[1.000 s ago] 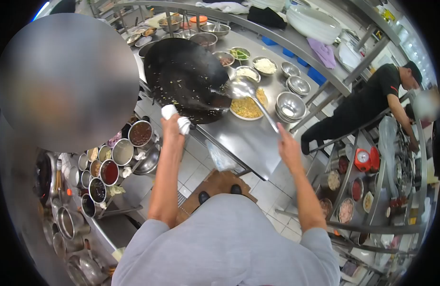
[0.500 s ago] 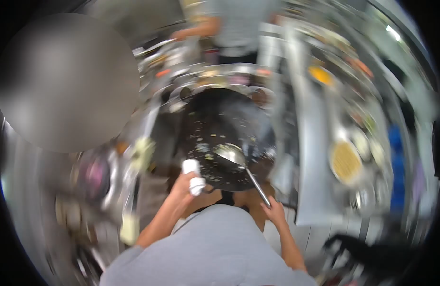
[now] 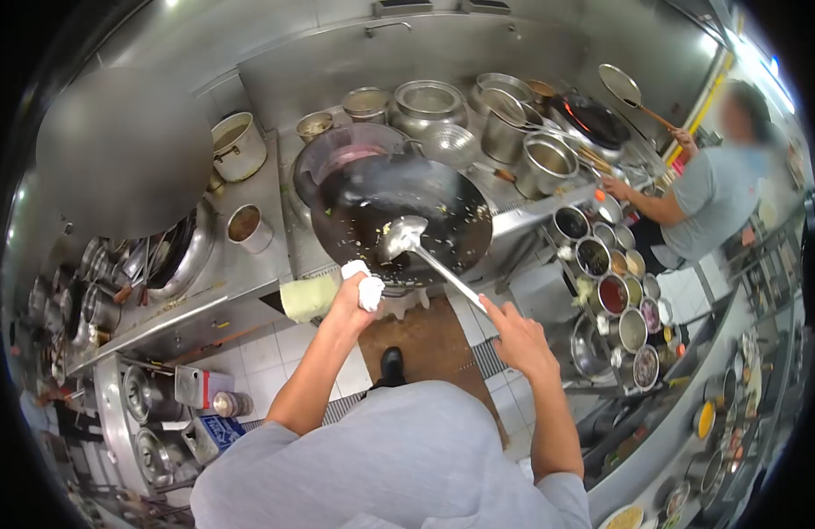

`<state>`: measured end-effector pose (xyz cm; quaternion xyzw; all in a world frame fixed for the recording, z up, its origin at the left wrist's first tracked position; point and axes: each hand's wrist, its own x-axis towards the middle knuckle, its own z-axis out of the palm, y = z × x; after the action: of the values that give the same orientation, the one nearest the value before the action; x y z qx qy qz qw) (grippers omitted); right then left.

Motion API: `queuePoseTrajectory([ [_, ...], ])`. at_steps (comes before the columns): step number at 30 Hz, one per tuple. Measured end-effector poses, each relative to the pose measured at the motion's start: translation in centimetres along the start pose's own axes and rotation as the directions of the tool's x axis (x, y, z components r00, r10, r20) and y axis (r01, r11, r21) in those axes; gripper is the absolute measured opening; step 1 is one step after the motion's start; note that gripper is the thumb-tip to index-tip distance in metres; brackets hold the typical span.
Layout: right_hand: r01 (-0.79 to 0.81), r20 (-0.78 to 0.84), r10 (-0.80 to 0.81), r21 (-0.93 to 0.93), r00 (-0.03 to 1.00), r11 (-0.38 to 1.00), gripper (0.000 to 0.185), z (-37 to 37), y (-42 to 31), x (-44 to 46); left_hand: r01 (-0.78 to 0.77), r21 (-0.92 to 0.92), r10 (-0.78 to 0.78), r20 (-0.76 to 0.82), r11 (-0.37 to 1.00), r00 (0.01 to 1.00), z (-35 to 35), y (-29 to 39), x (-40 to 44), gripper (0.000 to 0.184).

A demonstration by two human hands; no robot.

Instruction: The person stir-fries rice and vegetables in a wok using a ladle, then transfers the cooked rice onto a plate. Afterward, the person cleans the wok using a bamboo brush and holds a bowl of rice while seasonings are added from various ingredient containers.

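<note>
My left hand (image 3: 348, 304) is closed round a folded white cloth (image 3: 370, 291) at the near-left rim of a large black wok (image 3: 416, 187). Whatever part of the wok lies under the cloth is hidden. My right hand (image 3: 518, 339) grips the handle of a steel wok ladle (image 3: 407, 236), whose bowl rests inside the wok. Small pale and green food bits are scattered over the wok's inner surface. Just behind the wok sits a colander-like basin (image 3: 359, 141) with something pinkish in it.
Steel pots (image 3: 429, 101) and a perforated strainer (image 3: 449, 144) line the back counter. A co-worker (image 3: 712, 189) stands at the right holding a mesh skimmer (image 3: 621, 85). Several seasoning containers (image 3: 612, 294) stand at right. A yellowish cloth (image 3: 309, 298) hangs over the front edge.
My view has swung from the ingredient counters to the stove range, and the wok has come round with me. Both hands keep their holds; the co-worker now appears at the right.
</note>
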<state>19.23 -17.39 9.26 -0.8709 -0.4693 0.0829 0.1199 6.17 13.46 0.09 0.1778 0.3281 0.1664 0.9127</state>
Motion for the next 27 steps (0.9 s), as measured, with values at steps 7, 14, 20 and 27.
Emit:
queuePoseTrajectory([
  [7, 0.000, -0.019, 0.000, -0.001, 1.000, 1.000, 0.069, 6.7, -0.7, 17.7, -0.085, 0.000, 0.085, 0.015, 0.996, 0.996, -5.4, 10.9, 16.6, 0.011],
  [14, -0.020, -0.050, 0.022, 0.046, 0.999, 0.999, 0.067, 12.9, -2.2, 32.0, -0.031, -0.109, 0.037, 0.049, 0.994, 0.998, -6.1, 14.5, 30.5, 0.008],
  [20, -0.138, 0.149, 0.107, 0.216, 0.983, 0.967, 0.074, 14.0, -1.3, 34.8, -0.053, 0.032, 0.053, 0.012, 0.998, 0.999, -8.4, 14.4, 33.3, 0.025],
  [27, -0.033, -0.068, 0.185, 0.868, 0.980, 0.496, 0.063, 18.1, 7.5, 32.1, -0.140, -0.076, 0.129, -0.130, 0.987, 0.983, -11.8, 11.0, 14.9, 0.038],
])
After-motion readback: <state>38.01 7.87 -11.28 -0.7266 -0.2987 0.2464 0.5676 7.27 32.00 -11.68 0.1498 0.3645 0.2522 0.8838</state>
